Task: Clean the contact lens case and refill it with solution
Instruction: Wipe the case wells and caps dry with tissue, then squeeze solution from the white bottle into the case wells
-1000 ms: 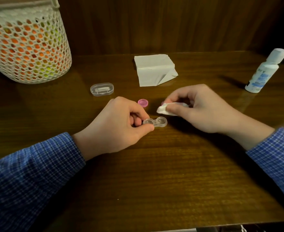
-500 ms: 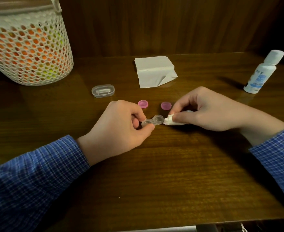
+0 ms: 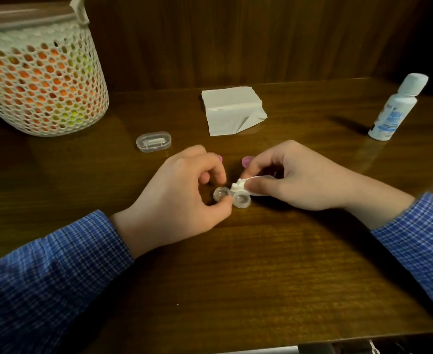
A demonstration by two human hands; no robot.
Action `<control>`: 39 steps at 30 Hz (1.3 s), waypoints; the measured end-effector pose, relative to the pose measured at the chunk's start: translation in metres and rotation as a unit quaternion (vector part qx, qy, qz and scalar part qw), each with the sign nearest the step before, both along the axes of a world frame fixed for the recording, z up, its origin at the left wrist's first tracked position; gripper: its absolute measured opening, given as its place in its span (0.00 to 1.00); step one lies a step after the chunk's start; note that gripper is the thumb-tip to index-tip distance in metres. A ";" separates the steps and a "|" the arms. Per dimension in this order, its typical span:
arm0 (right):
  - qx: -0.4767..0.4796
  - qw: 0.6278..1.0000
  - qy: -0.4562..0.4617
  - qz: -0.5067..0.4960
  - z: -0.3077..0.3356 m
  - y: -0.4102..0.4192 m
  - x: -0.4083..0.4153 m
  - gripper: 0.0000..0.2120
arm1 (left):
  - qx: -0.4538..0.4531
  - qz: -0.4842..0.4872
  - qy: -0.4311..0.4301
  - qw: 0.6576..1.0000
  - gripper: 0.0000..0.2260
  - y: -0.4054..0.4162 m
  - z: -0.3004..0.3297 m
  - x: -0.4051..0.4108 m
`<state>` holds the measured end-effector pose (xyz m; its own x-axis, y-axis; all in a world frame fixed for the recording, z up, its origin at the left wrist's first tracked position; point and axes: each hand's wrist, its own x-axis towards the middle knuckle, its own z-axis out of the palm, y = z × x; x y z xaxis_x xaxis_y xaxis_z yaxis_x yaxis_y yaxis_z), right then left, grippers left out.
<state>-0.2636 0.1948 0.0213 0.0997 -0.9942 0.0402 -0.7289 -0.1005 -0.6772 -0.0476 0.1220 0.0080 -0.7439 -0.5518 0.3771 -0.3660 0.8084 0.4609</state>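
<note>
A clear two-well contact lens case [image 3: 241, 200] lies on the wooden table. My left hand [image 3: 179, 198] pinches its left well between thumb and fingers. My right hand [image 3: 299, 180] pinches a small wad of white tissue [image 3: 238, 187], whose tip touches the case beside its right well. Two pink caps lie just behind the hands: one [image 3: 247, 160] peeks out by my right fingers, the other [image 3: 219, 157] is mostly hidden behind my left fingers. A white solution bottle [image 3: 395, 108] with its cap on stands at the far right.
A stack of white tissues [image 3: 232, 111] sits at the back middle. A small clear oval box [image 3: 153, 141] lies left of it. A white mesh basket [image 3: 39, 85] with orange and green contents stands at the far left. The table's front edge [image 3: 261, 346] is near me.
My right hand has brought the tissue wad down and left from above the table onto the case. The left hand has kept its hold on the case, which has turned slightly.
</note>
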 end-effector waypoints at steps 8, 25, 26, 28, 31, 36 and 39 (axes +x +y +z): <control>0.014 1.000 0.010 0.023 0.001 0.001 0.000 0.07 | 0.009 -0.037 -0.037 0.999 0.10 -0.003 0.001 -0.003; 0.030 0.996 -0.067 0.051 0.014 0.007 -0.009 0.08 | 0.000 0.065 -0.028 0.997 0.11 0.004 -0.009 -0.005; 0.015 0.996 -0.087 0.031 0.015 0.006 -0.009 0.09 | 0.005 0.063 -0.026 0.998 0.12 0.004 -0.009 -0.005; 0.004 0.987 -0.156 -0.035 0.014 -0.002 -0.010 0.10 | 0.017 0.060 -0.020 0.998 0.15 0.002 -0.011 -0.007; 0.004 0.966 -0.205 -0.158 0.011 -0.041 0.004 0.10 | 0.029 0.060 -0.002 0.998 0.22 0.000 -0.012 -0.005; 0.007 0.947 -0.207 -0.246 0.017 -0.138 0.034 0.09 | 0.030 0.047 0.004 0.998 0.25 -0.005 -0.012 0.001; 0.011 0.963 -0.043 -0.267 0.015 -0.165 0.032 0.15 | 0.024 0.040 -0.002 0.999 0.23 -0.006 -0.014 0.006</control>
